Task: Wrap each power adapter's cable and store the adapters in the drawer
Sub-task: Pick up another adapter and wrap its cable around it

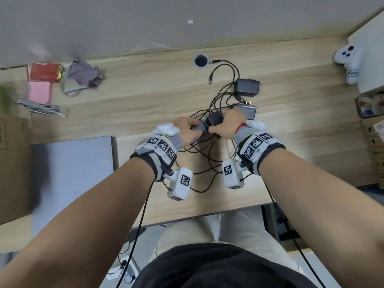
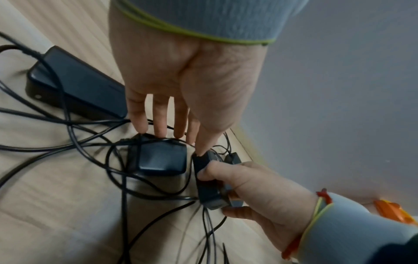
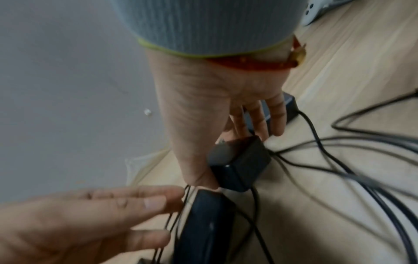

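Note:
Several black power adapters lie in a tangle of thin black cables on the wooden desk. My right hand grips a small black adapter between thumb and fingers, its prongs toward the palm. My left hand has straight fingers whose tips rest on a neighbouring adapter. Its thumb touches the adapter in the right hand. Two more adapters lie just beyond. No drawer is in view.
A closed grey laptop lies at front left beside a cardboard box. A red box, pink notes and grey cloth sit at back left. A cable hole is behind the adapters, a white controller at far right.

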A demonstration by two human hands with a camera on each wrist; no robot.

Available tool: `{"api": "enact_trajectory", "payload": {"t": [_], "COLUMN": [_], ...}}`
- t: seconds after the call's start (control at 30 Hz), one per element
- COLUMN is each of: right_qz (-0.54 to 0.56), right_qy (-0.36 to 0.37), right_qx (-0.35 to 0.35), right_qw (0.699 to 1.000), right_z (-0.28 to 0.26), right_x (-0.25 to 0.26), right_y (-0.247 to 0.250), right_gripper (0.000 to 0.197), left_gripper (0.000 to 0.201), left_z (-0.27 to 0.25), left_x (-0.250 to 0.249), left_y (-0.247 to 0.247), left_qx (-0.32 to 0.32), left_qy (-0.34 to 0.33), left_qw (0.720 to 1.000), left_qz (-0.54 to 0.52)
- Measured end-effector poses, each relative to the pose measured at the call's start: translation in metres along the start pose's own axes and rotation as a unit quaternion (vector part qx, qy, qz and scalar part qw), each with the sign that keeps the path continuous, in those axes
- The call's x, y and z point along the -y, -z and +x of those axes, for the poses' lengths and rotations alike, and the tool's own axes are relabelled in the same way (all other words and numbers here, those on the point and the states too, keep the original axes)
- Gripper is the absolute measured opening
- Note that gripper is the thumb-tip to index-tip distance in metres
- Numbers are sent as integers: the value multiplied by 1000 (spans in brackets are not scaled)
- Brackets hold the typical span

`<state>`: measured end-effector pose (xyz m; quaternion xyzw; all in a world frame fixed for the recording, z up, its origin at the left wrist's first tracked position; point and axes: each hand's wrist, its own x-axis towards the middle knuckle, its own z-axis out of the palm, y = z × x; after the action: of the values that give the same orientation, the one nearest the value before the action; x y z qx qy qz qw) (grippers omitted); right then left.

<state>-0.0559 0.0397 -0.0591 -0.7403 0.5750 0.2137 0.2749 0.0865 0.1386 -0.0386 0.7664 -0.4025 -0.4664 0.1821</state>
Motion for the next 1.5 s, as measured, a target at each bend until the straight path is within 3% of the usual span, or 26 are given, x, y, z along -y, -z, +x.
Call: {"api": "enact_trajectory", "payload": {"t": [0.17, 0.27, 0.37, 0.5, 0.57, 0.67, 0.73, 0.83, 0.97, 1.07, 1.2, 1.3, 1.4, 1.5], "right_qz": [108, 169, 183, 263, 317, 382, 406, 400, 259, 284, 370, 389, 376, 349], "right_qy": [74, 151, 228, 309, 329, 355, 361, 355, 393, 386, 364, 343, 313, 306], "right_qx": [34, 33, 19, 57, 54, 26, 11, 7, 72, 95, -1, -83, -196, -203], "right_qw": [991, 973, 956, 912, 888, 853, 839, 845, 879, 873, 855, 851, 850, 862], "right_z": [-33, -63, -86, -114, -124, -138, -140, -144, -160, -161, -167, -169, -164, -163], "right_x": [-10, -11, -9, -9, -11, -17, -16, -9, 9, 10, -15, -35, -50, -59], "right_y": [55, 107, 155, 202, 222, 247, 250, 245, 228, 222, 247, 269, 279, 278], "right_gripper": [45, 40, 40, 55, 66, 65, 60, 52, 37, 45, 49, 45, 43, 42], "left_gripper": [42, 52, 58, 43, 29, 47, 41, 42, 43, 36, 29, 28, 18, 19], "left_z": [-13, -32, -47, -69, -79, -95, -101, -110, -131, -143, -147, -147, -149, -150], "left_x": [-23, -58, -94, -137, -158, -191, -208, -230, -268, -281, -269, -256, -250, -251], "left_y": [22, 44, 61, 81, 90, 101, 108, 115, 121, 126, 133, 134, 131, 127], "left_qx": [-55, -83, -44, 19, 10, -29, -53, -86, -116, -126, -157, -140, -118, -101], "left_qy": [-54, -112, -162, -173, -177, -161, -149, -150, -185, -202, -189, -159, -152, -165], "left_qw": [996, 988, 985, 981, 979, 966, 947, 916, 878, 893, 937, 958, 960, 955], "left_qz": [-34, -59, -51, -91, -105, -202, -281, -363, -426, -382, -248, -196, -201, -225]}}
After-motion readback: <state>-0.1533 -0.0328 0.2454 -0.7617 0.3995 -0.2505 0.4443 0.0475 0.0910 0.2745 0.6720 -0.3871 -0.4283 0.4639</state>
